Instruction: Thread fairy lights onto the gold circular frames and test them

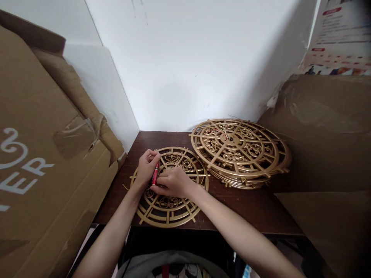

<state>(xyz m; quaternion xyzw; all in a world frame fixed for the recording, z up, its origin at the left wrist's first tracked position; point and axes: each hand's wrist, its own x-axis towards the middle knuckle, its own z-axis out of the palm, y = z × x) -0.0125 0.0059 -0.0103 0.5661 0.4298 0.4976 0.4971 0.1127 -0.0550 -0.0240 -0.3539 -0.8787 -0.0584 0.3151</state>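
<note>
My left hand (147, 166) is closed, thumb and index fingertips pinched beside the upper end of a slim red tube (155, 174). What those fingertips grip is hidden. Coming from the right, my right hand (172, 182) closes thumb and fingers at the tube's lower end. The tube has a shiny silvery end and slants upright between the hands. Under both hands lies a round gold openwork frame (168, 224) with rings, spokes and scrolled inserts, flat on the dark brown table (232, 208). Thin yellow wire (125, 187) sticks out at its left side.
A stack of similar gold round frames (240, 154) stands at the back right, with loose thin wires on top. A large cardboard box (37, 116) leans in from the left. More cardboard (327, 135) borders the right, and a white wall (188, 65) rises behind.
</note>
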